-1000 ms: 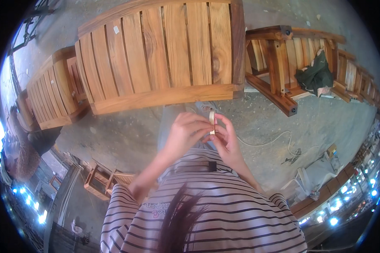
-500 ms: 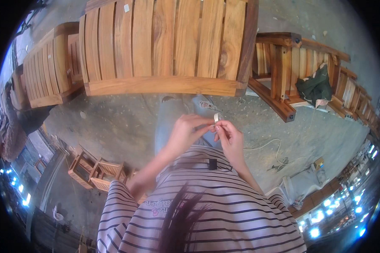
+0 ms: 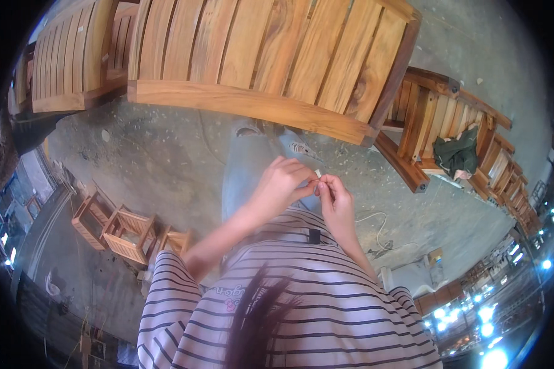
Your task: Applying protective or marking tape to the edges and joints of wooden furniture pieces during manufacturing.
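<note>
A small pale strip (image 3: pixel 318 174) sits at the meeting fingertips of both hands, in front of the wearer's waist. Only a short end shows; it points up the view, away from the body. The full long axis is hidden by the fingers. One second ago a longer, narrow length stood nearly upright between the hands; less is exposed now, and the fingertips have drawn closer together.

The left hand (image 3: pixel 285 184) pinches at the strip, thumb and forefinger together. The right hand (image 3: pixel 337 202) also pinches there, other fingers curled.

Beyond the hands lies a slatted wooden top (image 3: pixel 258 52), now turned clockwise in view. To its right, a dark green cloth (image 3: pixel 457 154) is draped on a wooden frame (image 3: pixel 417 132).
</note>
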`<state>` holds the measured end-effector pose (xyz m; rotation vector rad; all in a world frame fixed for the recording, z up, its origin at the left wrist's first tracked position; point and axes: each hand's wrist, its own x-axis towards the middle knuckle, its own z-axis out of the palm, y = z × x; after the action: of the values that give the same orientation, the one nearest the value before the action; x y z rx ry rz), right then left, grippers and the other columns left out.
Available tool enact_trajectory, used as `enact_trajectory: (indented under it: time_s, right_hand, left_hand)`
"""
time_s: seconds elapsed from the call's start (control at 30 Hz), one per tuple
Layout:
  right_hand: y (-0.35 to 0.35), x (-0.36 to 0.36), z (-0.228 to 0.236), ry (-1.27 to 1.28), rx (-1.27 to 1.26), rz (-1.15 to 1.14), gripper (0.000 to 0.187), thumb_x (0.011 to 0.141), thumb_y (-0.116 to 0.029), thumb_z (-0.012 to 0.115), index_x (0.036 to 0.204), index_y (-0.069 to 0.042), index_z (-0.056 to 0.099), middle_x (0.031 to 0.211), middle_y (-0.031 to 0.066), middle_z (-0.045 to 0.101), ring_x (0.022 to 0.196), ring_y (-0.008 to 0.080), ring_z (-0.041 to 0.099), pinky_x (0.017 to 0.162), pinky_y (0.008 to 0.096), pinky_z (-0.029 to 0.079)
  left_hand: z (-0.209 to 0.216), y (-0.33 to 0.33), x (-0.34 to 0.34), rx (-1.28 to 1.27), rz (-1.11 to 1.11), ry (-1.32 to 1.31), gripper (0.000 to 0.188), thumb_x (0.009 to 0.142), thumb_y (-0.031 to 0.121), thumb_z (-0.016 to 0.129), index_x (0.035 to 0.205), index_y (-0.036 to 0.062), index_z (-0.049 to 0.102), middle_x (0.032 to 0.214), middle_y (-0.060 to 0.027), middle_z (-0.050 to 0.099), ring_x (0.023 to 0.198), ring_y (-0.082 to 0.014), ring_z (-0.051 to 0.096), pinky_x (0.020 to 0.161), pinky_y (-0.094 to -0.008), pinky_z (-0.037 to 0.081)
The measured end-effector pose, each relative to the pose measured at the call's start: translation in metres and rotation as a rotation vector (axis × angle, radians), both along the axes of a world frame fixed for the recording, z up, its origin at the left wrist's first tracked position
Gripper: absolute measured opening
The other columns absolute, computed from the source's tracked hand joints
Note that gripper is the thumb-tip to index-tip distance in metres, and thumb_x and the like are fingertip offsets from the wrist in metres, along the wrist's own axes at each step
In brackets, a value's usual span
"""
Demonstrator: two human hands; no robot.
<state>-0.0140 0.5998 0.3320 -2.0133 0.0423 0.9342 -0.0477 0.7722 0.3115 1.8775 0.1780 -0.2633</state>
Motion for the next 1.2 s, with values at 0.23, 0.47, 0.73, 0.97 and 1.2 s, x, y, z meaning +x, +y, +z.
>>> enact_trajectory:
  time_s: [0.23,0.47,0.73,0.97,1.2]
  right_hand:
    - [-0.002,-0.007,-0.007,-0.032,0.056,0.008,0.009,0.097,-0.006,0.057,0.104,0.0,0.059,0.082,0.0165,0.068,0.074,0.0248,0.069,0.066,0.0335,0.052]
    - [0.003,0.0,0.0,-0.002,-0.037,0.094,0.005,0.093,-0.004,0.056,0.096,-0.001,0.058,0.081,0.0199,0.065,0.074,0.0342,0.068,0.064,0.0376,0.051]
    - [-0.004,0.019,0.012,0.109,0.012,0.161,0.01,0.092,-0.005,0.055,0.092,0.004,0.058,0.078,0.0112,0.065,0.074,0.0125,0.061,0.068,0.0295,0.048]
    - [-0.016,0.024,0.021,0.291,0.135,0.148,0.01,0.094,-0.005,0.057,0.095,0.004,0.061,0.08,0.0066,0.065,0.076,0.0098,0.059,0.069,0.0261,0.047]
    - [-0.026,0.029,0.028,0.315,0.174,0.051,0.016,0.092,-0.011,0.06,0.099,0.003,0.063,0.088,0.0171,0.07,0.082,0.0233,0.069,0.074,0.0321,0.051]
  left_hand:
    - [-0.005,0.0,-0.008,0.003,0.016,-0.055,0.018,0.069,0.008,0.075,0.085,0.0053,0.067,0.079,-0.0057,0.066,0.082,-0.0247,0.062,0.077,-0.0358,0.044]
    - [-0.008,-0.007,-0.004,0.07,-0.02,-0.068,0.02,0.067,0.009,0.075,0.084,0.0054,0.064,0.079,-0.0062,0.063,0.081,-0.0249,0.06,0.075,-0.0368,0.044]
    - [-0.007,-0.004,0.007,0.021,-0.176,-0.275,0.024,0.066,0.007,0.072,0.083,0.0038,0.055,0.078,-0.0094,0.052,0.078,-0.0283,0.056,0.069,-0.0374,0.047]
    - [-0.005,0.006,0.019,-0.032,-0.351,-0.374,0.026,0.065,0.006,0.072,0.084,0.0022,0.055,0.079,-0.0104,0.052,0.079,-0.0284,0.056,0.068,-0.037,0.049]
    - [0.004,0.012,0.034,-0.253,-0.325,-0.148,0.015,0.077,0.012,0.074,0.087,0.003,0.067,0.082,-0.0092,0.063,0.083,-0.0273,0.06,0.074,-0.0385,0.05]
